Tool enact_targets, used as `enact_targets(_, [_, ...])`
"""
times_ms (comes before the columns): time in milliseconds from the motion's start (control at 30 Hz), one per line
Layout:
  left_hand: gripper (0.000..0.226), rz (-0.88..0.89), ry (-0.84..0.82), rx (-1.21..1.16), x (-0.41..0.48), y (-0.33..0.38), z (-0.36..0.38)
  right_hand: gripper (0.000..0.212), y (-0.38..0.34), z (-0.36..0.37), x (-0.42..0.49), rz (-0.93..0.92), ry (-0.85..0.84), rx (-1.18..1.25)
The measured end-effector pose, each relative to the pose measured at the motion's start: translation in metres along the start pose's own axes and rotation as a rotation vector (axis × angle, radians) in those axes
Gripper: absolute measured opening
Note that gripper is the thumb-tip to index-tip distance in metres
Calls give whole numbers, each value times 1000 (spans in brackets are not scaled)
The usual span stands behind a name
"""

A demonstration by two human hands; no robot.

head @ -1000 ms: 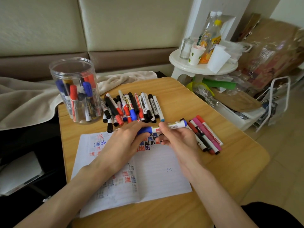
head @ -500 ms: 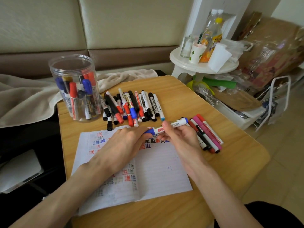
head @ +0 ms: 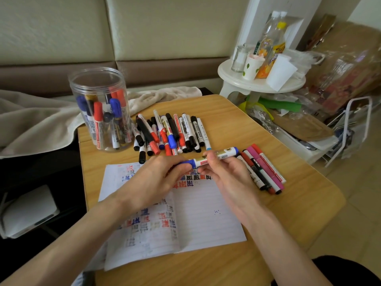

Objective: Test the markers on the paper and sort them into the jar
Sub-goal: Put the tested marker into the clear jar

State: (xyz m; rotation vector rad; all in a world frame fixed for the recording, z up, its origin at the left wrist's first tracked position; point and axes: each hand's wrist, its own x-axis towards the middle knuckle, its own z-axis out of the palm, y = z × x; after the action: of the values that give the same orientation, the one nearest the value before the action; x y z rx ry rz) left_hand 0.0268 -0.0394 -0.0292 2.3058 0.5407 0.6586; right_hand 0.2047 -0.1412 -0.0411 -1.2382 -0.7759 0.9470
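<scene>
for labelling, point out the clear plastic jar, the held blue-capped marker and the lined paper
clear plastic jar (head: 97, 81): head view, bare upper wall
blue-capped white marker (head: 223, 155): head view, labelled barrel
lined white paper (head: 202, 223): head view, blank right page

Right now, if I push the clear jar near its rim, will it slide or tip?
The jar is tall for its base, so it would probably tip; pushed low, it likely slides on the smooth table. It looks like light plastic, and the markers leaning inside may shift.
</scene>
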Motion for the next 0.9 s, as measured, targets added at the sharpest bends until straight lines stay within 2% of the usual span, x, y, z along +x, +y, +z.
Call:
enact_targets(67, [15, 12, 63, 69, -2, -1, 3, 41, 2, 5, -1, 41, 36, 87])
enact_targets(200, [28, 49, 121, 178, -3, 1, 9, 54, 7, 11, -2, 86, 87, 21])
enact_targets(333, [30, 32, 108, 154, -2, 1, 10, 42, 3, 10, -1, 71, 103, -49])
enact_targets(433, [25, -24, 43, 89, -1, 1, 9, 35, -1, 8, 1, 65, 75, -39])
enact_targets(900, [31, -146, -150, -243, 5, -4, -3, 43, 1, 5, 1, 51, -37, -16])
